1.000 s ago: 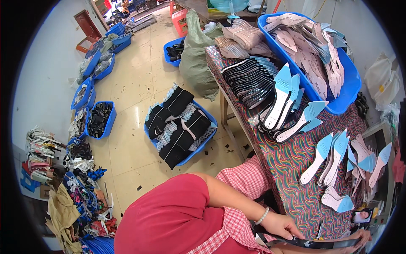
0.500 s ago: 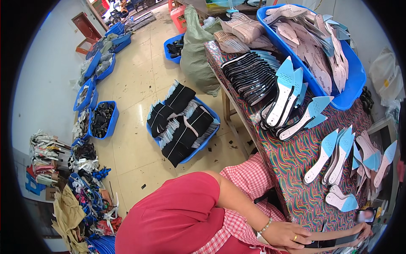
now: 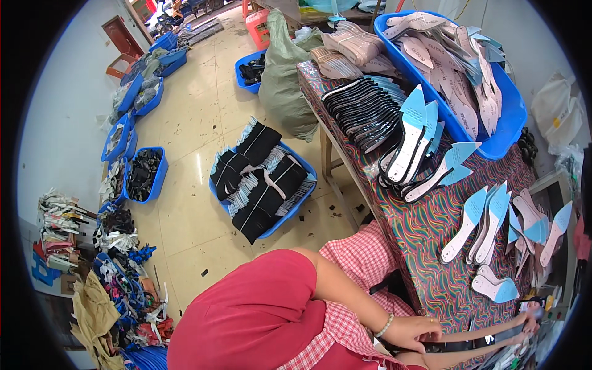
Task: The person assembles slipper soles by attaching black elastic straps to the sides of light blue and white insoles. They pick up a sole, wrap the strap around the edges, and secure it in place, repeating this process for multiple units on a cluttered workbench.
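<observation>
My left hand (image 3: 412,332), with a beaded bracelet and a ring, is at the table's near edge. Its fingers are bent over the near ends of two long beige bands (image 3: 478,333); what they grip is hidden. At the far ends of the bands is my right hand (image 3: 530,322), small and distorted at the picture's rim, so its fingers cannot be made out. Something dark lies between the bands. Just beyond, a few pale shoe insoles with blue pointed toes (image 3: 495,287) rest on the patterned tablecloth (image 3: 425,246). More blue-toed insoles (image 3: 487,225) lie behind them.
Black-edged insoles (image 3: 361,114) stand in a row farther up the table, beside a blue basin (image 3: 515,126) heaped with insoles. On the floor, another blue basin (image 3: 311,180) holds black bundles. A green sack (image 3: 285,92) leans by the table; piled straps (image 3: 126,290) line the left.
The fingers of my left hand have drawn back and bent more, with the hand slightly left. My right hand has shifted a little toward the left. The whole view has moved slightly.
</observation>
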`<state>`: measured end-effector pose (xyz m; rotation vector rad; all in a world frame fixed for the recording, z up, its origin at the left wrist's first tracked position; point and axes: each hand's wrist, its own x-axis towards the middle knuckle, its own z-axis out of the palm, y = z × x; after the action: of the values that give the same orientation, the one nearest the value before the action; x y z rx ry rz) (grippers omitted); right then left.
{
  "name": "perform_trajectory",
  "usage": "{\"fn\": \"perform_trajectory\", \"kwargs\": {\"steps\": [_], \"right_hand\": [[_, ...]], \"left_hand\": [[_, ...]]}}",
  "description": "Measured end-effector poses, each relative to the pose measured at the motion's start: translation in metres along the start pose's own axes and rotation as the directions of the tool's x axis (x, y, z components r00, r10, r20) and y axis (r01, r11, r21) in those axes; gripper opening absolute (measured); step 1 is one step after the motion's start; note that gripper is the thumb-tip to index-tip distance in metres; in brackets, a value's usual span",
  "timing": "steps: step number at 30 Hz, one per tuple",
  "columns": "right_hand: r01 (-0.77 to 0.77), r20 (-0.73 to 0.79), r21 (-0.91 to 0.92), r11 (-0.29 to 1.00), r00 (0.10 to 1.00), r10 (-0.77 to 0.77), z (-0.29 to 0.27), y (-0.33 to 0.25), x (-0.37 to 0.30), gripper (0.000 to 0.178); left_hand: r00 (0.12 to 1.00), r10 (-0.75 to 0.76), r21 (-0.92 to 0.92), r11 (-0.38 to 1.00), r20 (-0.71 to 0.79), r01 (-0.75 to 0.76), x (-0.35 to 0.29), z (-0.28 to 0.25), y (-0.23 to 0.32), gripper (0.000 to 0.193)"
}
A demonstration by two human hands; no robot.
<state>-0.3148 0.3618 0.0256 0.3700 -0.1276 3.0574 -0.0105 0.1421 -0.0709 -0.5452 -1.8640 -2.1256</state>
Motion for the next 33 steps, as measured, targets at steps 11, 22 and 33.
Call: {"fn": "perform_trajectory", "kwargs": {"steps": [11, 22, 33], "right_hand": [[0.008, 0.000, 0.050, 0.999, 1.000, -0.008, -0.015, -0.014, -0.013, 0.024], [-0.126, 0.163, 0.136, 0.983, 0.981, 0.104, 0.002, -0.029, -0.034, 0.026], [-0.329, -0.338, -0.940, -0.089, 0.868, 0.364, 0.061, 0.159, -0.237, 0.011]], "left_hand": [[0.843, -0.508, -0.526, 0.675, 0.177, 0.517, 0.018, -0.081, 0.011, 0.026], [0.895, -0.439, -0.251, 0.860, 0.080, 0.445, 0.012, -0.116, 0.038, 0.025], [0.933, -0.216, -0.197, 0.967, -0.289, 0.163, 0.013, -0.135, 0.062, 0.034]]}}
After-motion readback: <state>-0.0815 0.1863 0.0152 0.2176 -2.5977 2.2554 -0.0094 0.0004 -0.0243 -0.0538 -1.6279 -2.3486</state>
